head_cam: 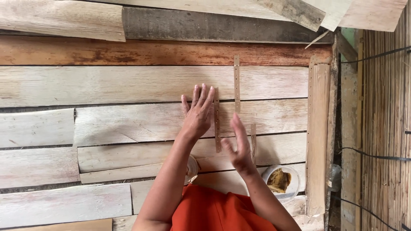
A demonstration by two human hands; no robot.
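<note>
We are pressing our left hand (198, 114), fingers spread flat, beside a thin perforated strip (217, 122) on the plank floor (107, 85), seemingly to smooth it. Our right hand (238, 143) is hovering open, gripping nothing, above another strip (253, 143).
</note>
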